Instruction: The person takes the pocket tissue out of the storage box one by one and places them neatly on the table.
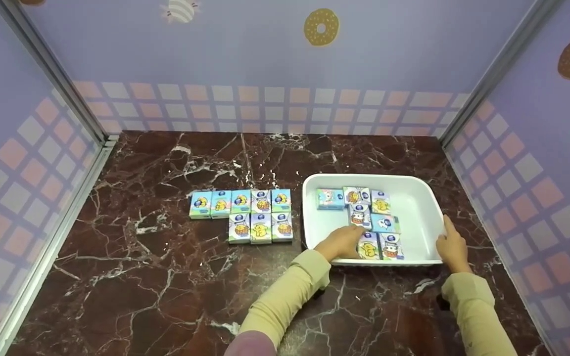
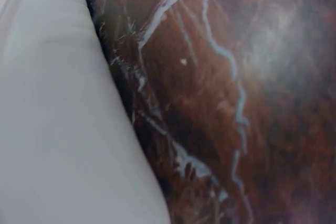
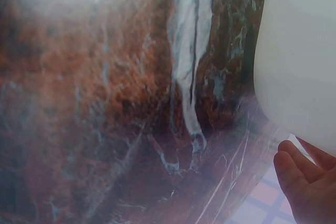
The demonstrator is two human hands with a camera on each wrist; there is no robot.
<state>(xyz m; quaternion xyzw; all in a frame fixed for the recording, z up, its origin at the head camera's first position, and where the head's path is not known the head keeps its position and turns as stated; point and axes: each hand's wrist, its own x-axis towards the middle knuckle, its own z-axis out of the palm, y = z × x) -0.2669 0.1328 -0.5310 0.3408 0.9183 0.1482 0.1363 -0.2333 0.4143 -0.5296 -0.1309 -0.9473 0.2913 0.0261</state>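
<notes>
A white plastic tray (image 1: 416, 207) stands on the marble-patterned table, with several pocket tissue packs inside, printed with cartoon animals. My left hand (image 1: 342, 242) reaches over its front rim and holds a purple tissue pack (image 1: 369, 248) by its left side, beside another tissue pack (image 1: 391, 247) at the front. Higher in the tray lie a blue pack (image 1: 385, 223) and a white one (image 1: 359, 216). At the right rim my right hand (image 1: 453, 247) grips the tray; in the right wrist view its fingers (image 3: 291, 174) lie along the outer wall.
Left of the tray, more tissue packs (image 1: 261, 228) lie in two touching rows on the table (image 1: 117, 277). Purple panels with a checked band enclose the table at the back (image 1: 245, 59), left (image 1: 13, 163) and right (image 1: 537, 188). The right panel is close to my right hand.
</notes>
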